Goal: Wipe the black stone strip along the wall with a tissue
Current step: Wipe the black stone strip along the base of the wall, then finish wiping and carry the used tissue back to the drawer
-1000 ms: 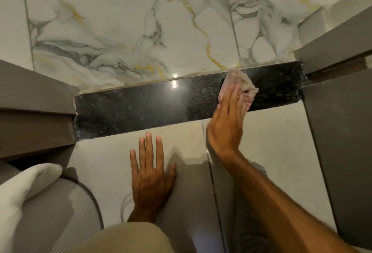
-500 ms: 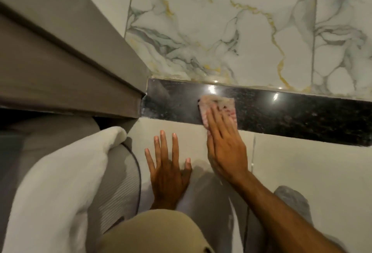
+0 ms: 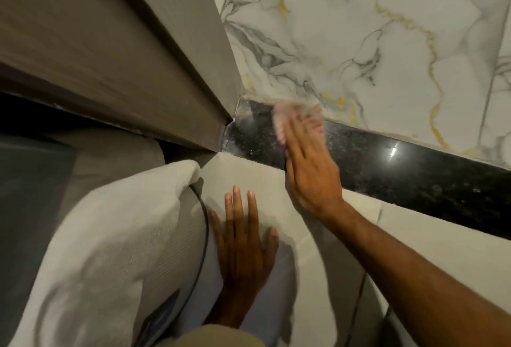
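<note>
The right hand (image 3: 309, 170) lies flat with its fingers stretched forward and close together, pressing a crumpled pinkish-white tissue (image 3: 293, 114) against the black stone strip (image 3: 414, 172). The tissue sits under the fingertips near the strip's left end, its upper edge reaching the seam where the strip meets the marble wall (image 3: 359, 42) with grey and gold veins. Both the tissue and the fingertips are blurred, so the exact hold cannot be made out beyond the flat press. The strip runs from that corner down toward the right edge of the view, glossy and speckled, with a bright light glint on it to the right of the hand. The left hand (image 3: 243, 250) rests palm down on the pale surface (image 3: 428, 250) in front of the strip, fingers spread slightly, holding nothing. Just to its left lies a white towel (image 3: 110, 236) beside a dark cable (image 3: 203, 230). A grey-brown panel (image 3: 110, 56) meets the strip's left end at the corner.
</note>
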